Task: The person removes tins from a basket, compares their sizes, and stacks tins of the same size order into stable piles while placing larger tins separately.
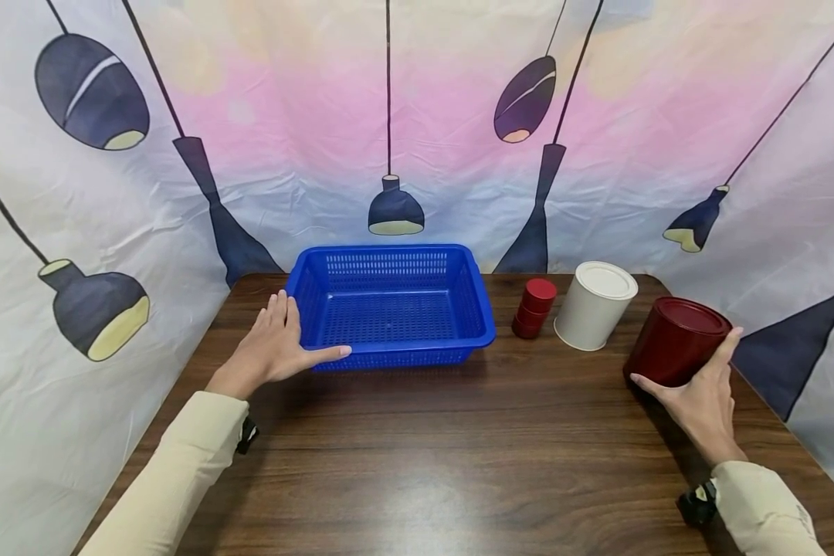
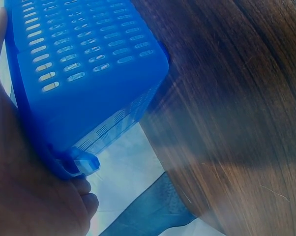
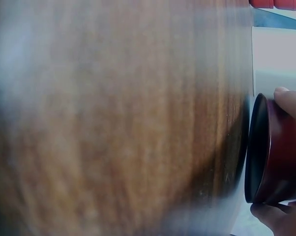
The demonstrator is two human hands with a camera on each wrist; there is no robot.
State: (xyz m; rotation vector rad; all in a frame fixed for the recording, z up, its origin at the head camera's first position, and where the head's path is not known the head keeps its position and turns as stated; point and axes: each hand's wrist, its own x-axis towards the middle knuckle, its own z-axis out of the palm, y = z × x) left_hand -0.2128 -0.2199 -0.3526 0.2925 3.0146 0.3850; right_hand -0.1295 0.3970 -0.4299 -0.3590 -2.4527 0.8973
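Note:
A blue plastic basket with slotted walls stands toward the back of the table. My left hand rests on its front left corner, fingers straight along the left side and thumb stretched over the front rim. On the right, my right hand grips a dark red can between thumb and fingers. In the right wrist view the can shows its dark recessed base, raised from the wood, with a shadow beside it.
Left of the red can stands a white lidded can. Beside that is a small red stack of round containers. The brown wooden table meets a printed cloth backdrop behind and at both sides.

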